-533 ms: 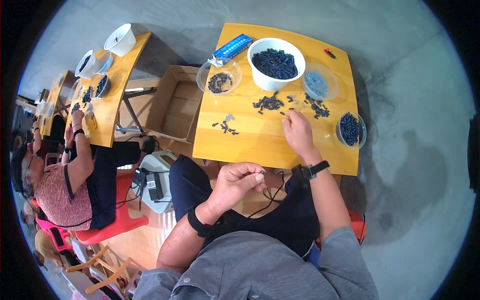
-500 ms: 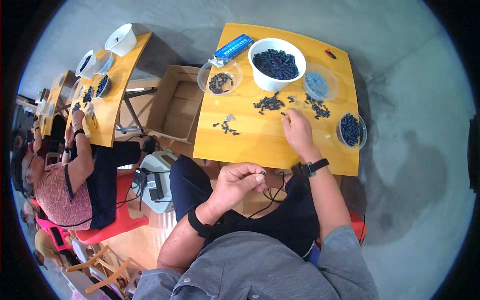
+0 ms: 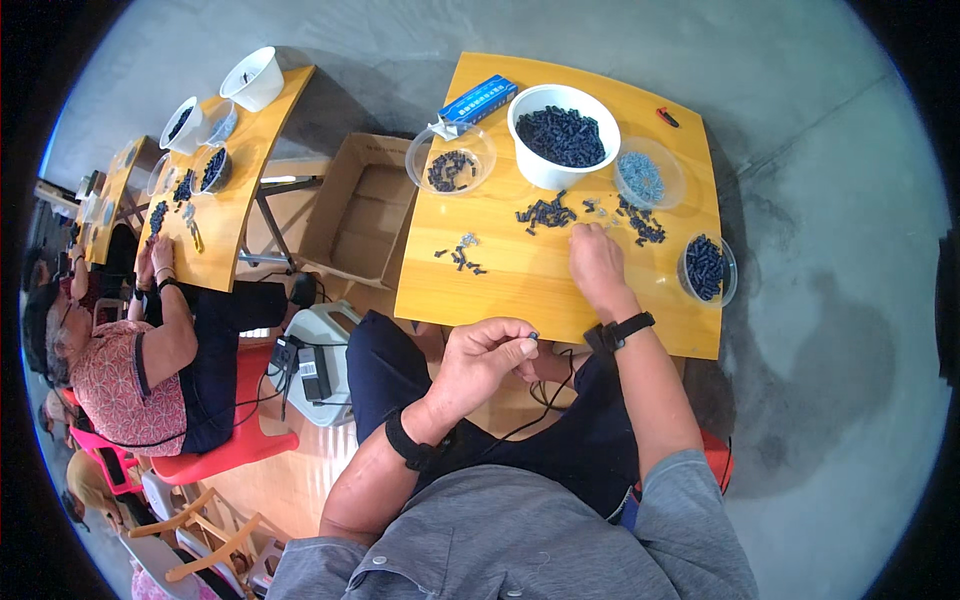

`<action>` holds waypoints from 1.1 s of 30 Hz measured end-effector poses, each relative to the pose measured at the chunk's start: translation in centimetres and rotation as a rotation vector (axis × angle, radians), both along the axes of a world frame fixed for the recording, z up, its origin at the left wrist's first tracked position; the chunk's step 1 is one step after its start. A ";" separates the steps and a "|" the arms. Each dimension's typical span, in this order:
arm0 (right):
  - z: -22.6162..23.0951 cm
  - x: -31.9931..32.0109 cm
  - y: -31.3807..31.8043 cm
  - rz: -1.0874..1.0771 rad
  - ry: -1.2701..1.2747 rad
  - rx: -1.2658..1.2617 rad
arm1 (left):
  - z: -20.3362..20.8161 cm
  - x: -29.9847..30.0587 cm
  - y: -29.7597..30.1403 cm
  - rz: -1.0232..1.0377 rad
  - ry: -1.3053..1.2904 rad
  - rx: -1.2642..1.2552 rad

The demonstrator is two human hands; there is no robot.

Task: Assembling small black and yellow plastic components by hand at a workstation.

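Observation:
My left hand [image 3: 482,362] is held in front of the table's near edge, thumb and forefinger pinched on a small dark plastic piece [image 3: 532,337]. Over the tabletop, my right hand [image 3: 598,265] has its fingers bent and drawn together, tips down at the wood; whatever they hold is hidden. Just beyond those fingertips lie a few small silvery metal pieces [image 3: 594,208]. A heap of small dark plastic pieces [image 3: 546,211] is to their left, and another dark heap [image 3: 643,224] to their right.
Around the yellow table [image 3: 500,300] stand a white tub of dark pieces [image 3: 530,170], clear bowls [image 3: 486,150], a bowl of bluish-silver pieces [image 3: 640,178], a blue box [image 3: 478,100] and a red-and-black tool [image 3: 668,118]. A cardboard box [image 3: 350,230] sits left; a co-worker [image 3: 115,370] sits beyond.
My right hand's fingers have drawn in slightly on the tabletop. My left hand keeps its pinch. The whole view has shifted a little. The co-worker's hands have come closer together.

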State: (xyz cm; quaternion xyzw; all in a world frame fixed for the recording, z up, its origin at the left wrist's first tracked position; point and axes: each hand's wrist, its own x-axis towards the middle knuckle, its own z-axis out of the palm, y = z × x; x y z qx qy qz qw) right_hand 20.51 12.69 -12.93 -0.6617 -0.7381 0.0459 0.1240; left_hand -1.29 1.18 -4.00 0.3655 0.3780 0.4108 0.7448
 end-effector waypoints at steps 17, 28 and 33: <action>1.9 1.1 0.5 0.104 -0.017 -0.162 | -0.3 0.1 -0.3 -0.003 0.005 0.006; 1.8 0.4 -2.6 0.101 0.548 0.014 | 0.8 0.1 0.6 0.071 -0.072 0.039; 6.0 -2.2 -5.1 -0.161 1.311 -0.232 | 1.5 0.2 0.5 0.061 -0.066 0.045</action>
